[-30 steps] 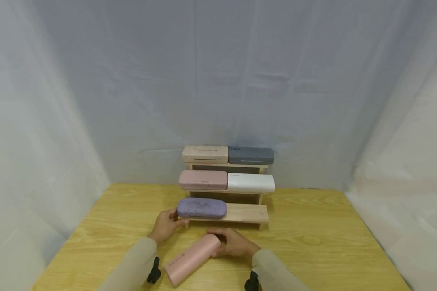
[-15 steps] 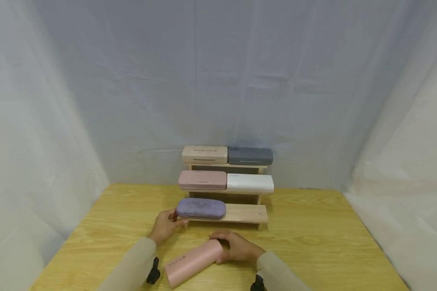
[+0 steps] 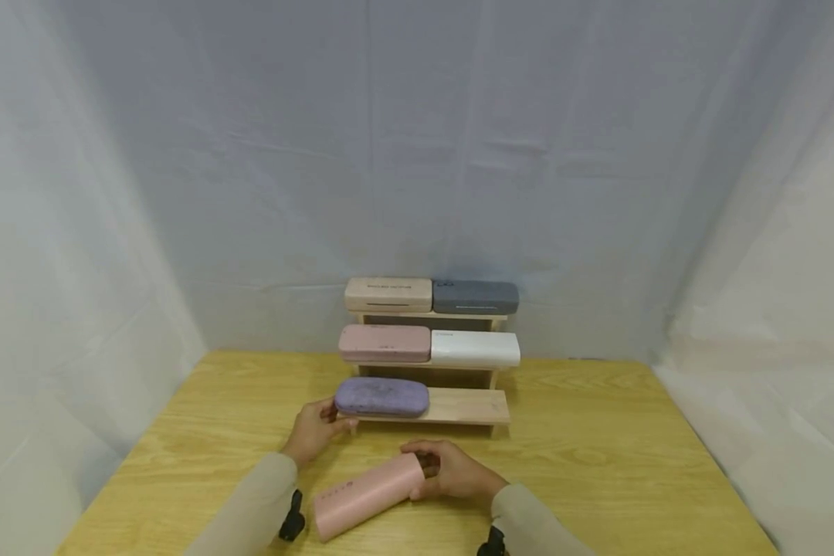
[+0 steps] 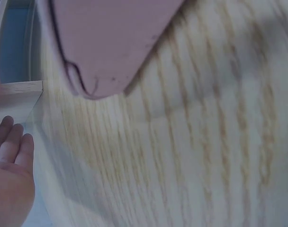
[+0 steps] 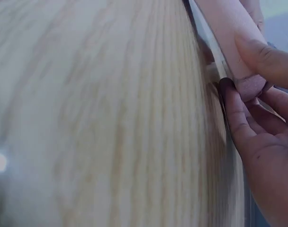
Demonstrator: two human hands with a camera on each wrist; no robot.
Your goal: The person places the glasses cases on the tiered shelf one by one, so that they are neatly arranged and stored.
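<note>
My right hand [image 3: 452, 471] grips the near pink glasses case [image 3: 368, 498] by its right end, thumb on the near side and fingers on the far side. Printed lettering runs along its left part, and it lies slantwise in front of the stepped wooden rack [image 3: 469, 405]. My left hand [image 3: 313, 431] holds the left end of the rack's bottom step, thumb along the front edge, fingers bent around the corner. Right beside those fingers sits a purple glasses case [image 3: 382, 396]. In the left wrist view, the left hand's fingers [image 4: 13, 144] show below the step's end.
Higher on the rack sit a second pink case [image 3: 385, 344], a white case [image 3: 476, 349], a beige case [image 3: 389, 295] and a dark blue-grey case [image 3: 476, 297]. The wooden table [image 3: 598, 448] extends on both sides, with a pale curtain [image 3: 417, 154] behind.
My right hand has shifted slightly right, and the near pink case has turned to a flatter slant with it. The left hand keeps its place on the rack.
</note>
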